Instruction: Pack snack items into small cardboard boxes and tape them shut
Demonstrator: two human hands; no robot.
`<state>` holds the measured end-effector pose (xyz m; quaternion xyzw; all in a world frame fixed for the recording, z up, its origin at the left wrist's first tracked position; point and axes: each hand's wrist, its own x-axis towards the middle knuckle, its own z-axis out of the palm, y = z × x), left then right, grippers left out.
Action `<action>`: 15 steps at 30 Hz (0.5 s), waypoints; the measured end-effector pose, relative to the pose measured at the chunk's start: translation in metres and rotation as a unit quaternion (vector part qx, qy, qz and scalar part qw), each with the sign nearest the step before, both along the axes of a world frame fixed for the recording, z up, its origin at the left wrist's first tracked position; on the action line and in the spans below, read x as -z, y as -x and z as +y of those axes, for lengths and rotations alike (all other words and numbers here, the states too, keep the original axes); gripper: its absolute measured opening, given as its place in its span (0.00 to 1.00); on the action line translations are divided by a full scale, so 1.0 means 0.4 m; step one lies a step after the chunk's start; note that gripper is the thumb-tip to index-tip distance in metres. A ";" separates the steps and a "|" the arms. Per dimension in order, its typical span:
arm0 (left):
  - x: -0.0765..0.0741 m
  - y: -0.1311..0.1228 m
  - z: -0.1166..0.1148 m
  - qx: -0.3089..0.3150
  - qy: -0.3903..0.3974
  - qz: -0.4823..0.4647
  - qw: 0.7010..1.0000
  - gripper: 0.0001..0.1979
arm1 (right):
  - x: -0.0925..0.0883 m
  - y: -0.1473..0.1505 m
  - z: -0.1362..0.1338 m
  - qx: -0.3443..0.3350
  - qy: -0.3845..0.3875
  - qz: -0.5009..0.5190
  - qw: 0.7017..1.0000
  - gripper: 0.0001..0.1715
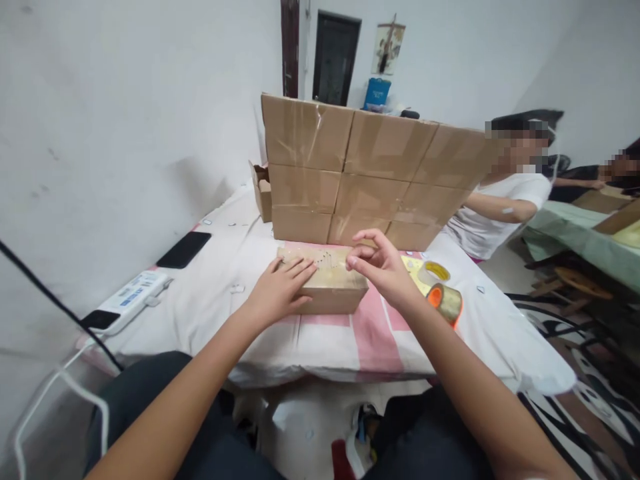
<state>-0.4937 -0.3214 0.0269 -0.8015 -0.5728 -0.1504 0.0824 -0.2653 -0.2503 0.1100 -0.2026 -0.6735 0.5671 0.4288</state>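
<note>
A small brown cardboard box [330, 300] lies in front of me on the cloth-covered table. My left hand [284, 287] rests on the left part of its top, fingers stretched out and thumb on the near side. Several tiny dark, thin marks or bits [327, 259] show on the box top, too small to name. Over the right end of the box is my right hand [379, 267], its thumb and fingertips brought together in a pinch. Whatever lies between those fingertips, if anything, is too small to make out.
Taped cartons [373, 197] form a wall behind the box. A tape dispenser [445, 303] and a tape roll [435, 271] lie at right. A black phone [184, 249] and a white power strip [133, 300] are at left. A person in a white shirt [500, 213] sits at right.
</note>
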 end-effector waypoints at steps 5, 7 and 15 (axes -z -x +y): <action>0.008 -0.002 -0.017 0.006 -0.010 -0.006 1.000 0.32 | 0.059 0.045 0.067 -0.013 -0.003 -0.058 0.998 0.18; 0.007 -0.002 -0.014 0.002 -0.009 -0.008 1.000 0.31 | 0.069 0.048 0.080 -0.028 0.020 -0.083 0.996 0.19; -0.010 -0.010 -0.008 -0.006 -0.018 -0.010 1.000 0.29 | 0.082 0.027 0.094 -0.079 0.012 -0.141 0.987 0.22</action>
